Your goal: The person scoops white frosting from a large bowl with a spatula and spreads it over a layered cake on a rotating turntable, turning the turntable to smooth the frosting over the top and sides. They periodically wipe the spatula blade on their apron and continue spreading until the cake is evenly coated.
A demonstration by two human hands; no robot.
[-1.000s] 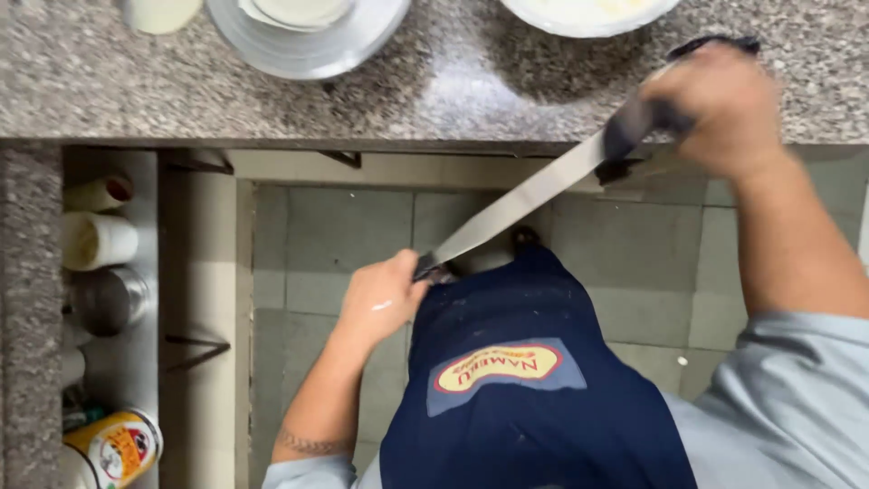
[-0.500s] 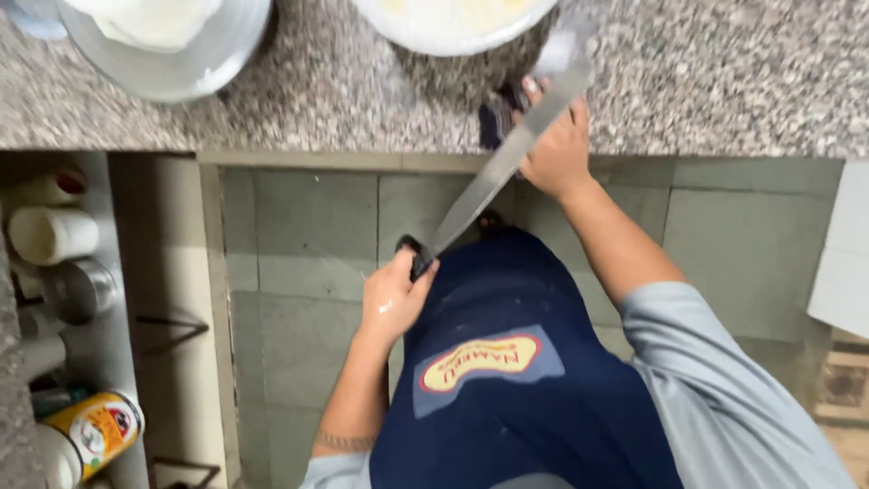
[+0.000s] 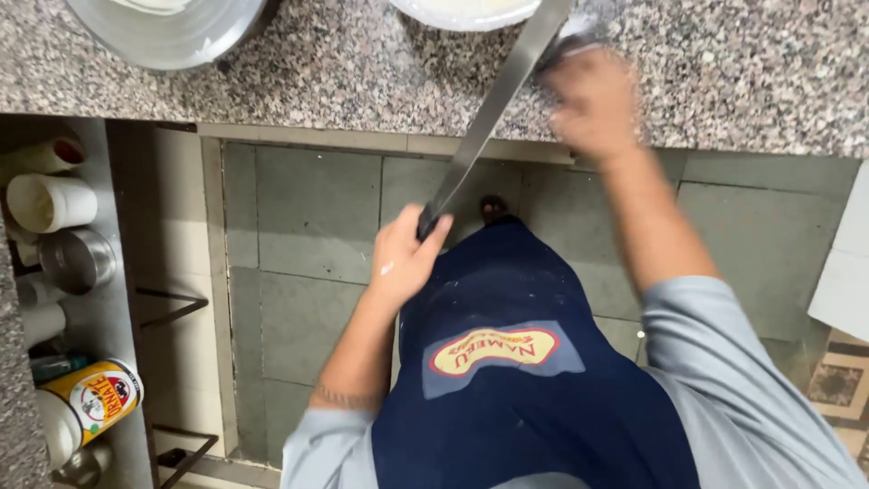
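Long steel knife blade: smooth, dull sheen. Speckled grey granite countertop: polished. Round metal bowl: brushed, satin. Navy cloth apron: matt (printed patch). Grey-green floor tiles: matt.

Right hand motion-blurred, grip on knife handle indistinct. 2 bowls on tabletop cut by top edge.

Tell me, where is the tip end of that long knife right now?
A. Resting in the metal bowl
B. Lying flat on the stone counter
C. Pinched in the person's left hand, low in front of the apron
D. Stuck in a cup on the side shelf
C: the long knife slants down from the right hand at the granite counter, and its lower end sits in the left hand beside the dark blue apron.
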